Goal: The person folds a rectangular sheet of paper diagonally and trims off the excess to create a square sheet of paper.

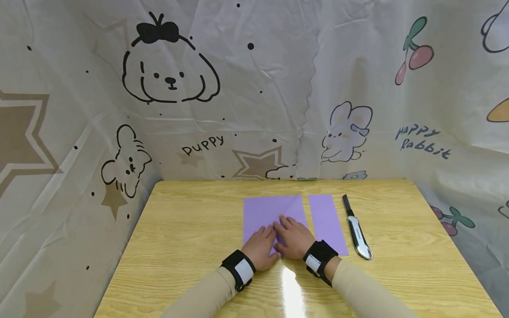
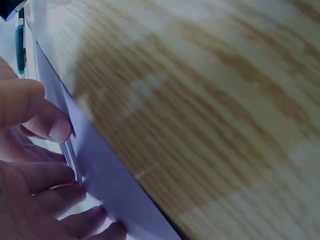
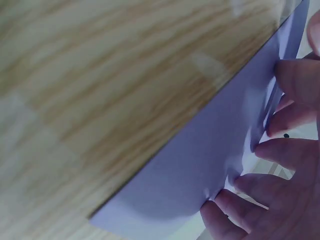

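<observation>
A squarish sheet of purple paper [image 1: 266, 212] lies on the table, with a faint diagonal crease towards its far right corner. My left hand [image 1: 260, 248] rests on its near left part, and my right hand [image 1: 295, 238] presses beside it, the two almost meeting. In the right wrist view, fingertips [image 3: 242, 182] press along the paper [image 3: 175, 175], which wrinkles at them. The left wrist view shows raised paper layers beside the thumb [image 2: 59, 129]. My hands cover much of the sheet's near edge in the head view.
A narrow purple paper strip [image 1: 328, 225] lies right of the sheet. Further right is a utility knife [image 1: 358, 236] with its dark blade end pointing away. The wooden table [image 1: 179, 238] meets a printed cloth backdrop [image 1: 254, 97] at the back and sides.
</observation>
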Tool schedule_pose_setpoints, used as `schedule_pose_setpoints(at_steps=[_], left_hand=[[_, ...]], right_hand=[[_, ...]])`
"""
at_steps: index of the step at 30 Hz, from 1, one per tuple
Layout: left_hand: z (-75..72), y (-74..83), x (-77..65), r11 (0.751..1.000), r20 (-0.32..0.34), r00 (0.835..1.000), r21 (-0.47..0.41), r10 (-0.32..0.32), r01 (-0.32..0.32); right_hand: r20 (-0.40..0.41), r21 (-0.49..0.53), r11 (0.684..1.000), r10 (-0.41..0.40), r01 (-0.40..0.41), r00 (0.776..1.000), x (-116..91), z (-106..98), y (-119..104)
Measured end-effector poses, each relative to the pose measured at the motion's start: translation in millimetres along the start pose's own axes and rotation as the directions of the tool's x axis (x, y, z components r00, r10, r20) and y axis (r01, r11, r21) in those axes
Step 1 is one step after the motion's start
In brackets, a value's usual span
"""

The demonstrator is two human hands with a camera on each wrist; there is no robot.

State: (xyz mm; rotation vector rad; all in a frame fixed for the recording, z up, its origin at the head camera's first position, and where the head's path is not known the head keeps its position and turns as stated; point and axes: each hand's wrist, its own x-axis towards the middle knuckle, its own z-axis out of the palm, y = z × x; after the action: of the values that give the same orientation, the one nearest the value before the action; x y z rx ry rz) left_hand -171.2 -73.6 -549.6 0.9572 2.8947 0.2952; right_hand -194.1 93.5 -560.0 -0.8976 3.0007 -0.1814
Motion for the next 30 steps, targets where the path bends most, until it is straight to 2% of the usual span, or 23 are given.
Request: schedule_pose_setpoints(at_steps=[7,12,15,19,24,30], left_hand=[[0.2,1.9,3.9,0.999,-0.028,0.999,0.022,-0.030,0.031],[-6.2,5.2,6.1,0.999,-0.008,0.999,-0.011,-0.051,0.051],[-8.7,6.1,6.4,0.999,0.023,0.999,-0.008,-0.041,0.041],[-10.0,5.5,4.5,1.000,0.060,0.998,-0.011,-0.014,0.015],[-9.4,3.3,3.4,1.000,0.067,0.998,-0.005,-0.011,0.011],[-7.5,0.7,3.9,1.000,0.061,0.998,0.024,0.006,-0.007]], right_hand=[[-0.062,-0.079,0.997,-0.007,0.002,0.998,6,2,-5],[-0.070,-0.051,0.999,-0.014,0.010,0.997,9,2,-3],[-0.054,-0.041,0.999,0.031,-0.033,0.998,8,2,3],[-0.021,-0.095,0.989,0.113,-0.115,0.993,7,2,14],[0.025,-0.094,0.992,0.093,-0.090,0.995,12,-2,21],[0.079,-0.107,0.985,0.147,-0.138,0.986,19,-6,29]])
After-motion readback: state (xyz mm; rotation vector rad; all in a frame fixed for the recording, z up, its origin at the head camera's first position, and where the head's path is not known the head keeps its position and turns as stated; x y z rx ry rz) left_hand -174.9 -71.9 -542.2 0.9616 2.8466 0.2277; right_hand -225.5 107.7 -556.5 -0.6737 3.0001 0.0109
